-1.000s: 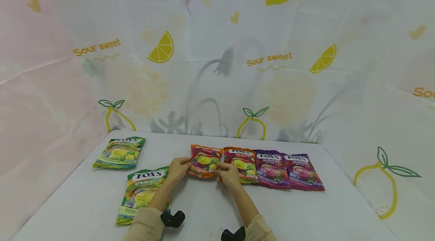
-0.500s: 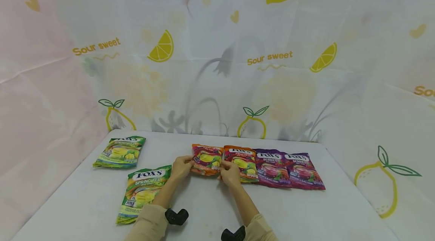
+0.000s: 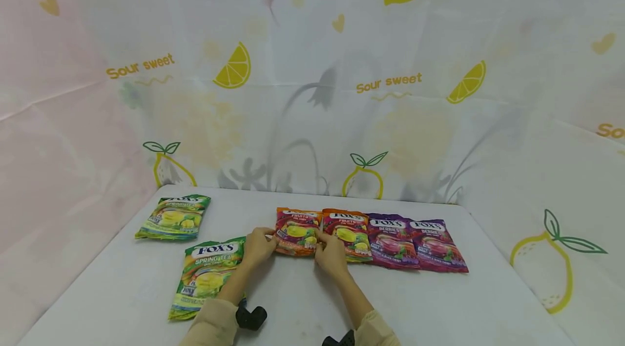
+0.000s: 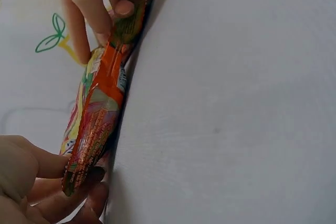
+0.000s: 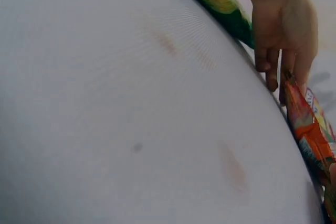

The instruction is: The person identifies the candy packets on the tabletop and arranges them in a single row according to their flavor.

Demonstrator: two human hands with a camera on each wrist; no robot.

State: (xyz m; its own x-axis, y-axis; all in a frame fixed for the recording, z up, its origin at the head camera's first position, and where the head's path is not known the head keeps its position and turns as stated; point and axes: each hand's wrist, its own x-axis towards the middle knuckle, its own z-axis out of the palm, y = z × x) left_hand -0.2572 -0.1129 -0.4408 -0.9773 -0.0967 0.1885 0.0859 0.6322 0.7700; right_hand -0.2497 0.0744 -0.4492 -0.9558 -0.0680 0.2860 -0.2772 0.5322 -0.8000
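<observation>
An orange-and-maroon Fox's Fruits candy bag (image 3: 297, 231) is held at its two lower corners, one by each hand. My left hand (image 3: 257, 248) pinches the left corner between thumb and fingers. At the opposite corner, my right hand (image 3: 332, 255) pinches the edge. Seen from the left wrist, the candy bag (image 4: 97, 114) is edge-on, its lower seam raised toward the camera. Another Fruits candy bag (image 3: 348, 235) lies directly to the right, partly behind the right fingers. In the right wrist view, the left hand (image 5: 286, 30) reaches down to the bag's end.
Two purple Berries bags, one (image 3: 390, 243) overlapping the other (image 3: 436, 247), continue the row to the right. A green Spring Tea bag (image 3: 207, 273) lies partly under the left forearm; another green bag (image 3: 176, 218) is at the table's back left. A printed cloth (image 3: 303, 118) hangs behind the white table (image 3: 439, 308).
The held bag has shifted slightly right over the second, and its upper label now shows more fully. Both hands have moved only a little with it; the other bags stay put.
</observation>
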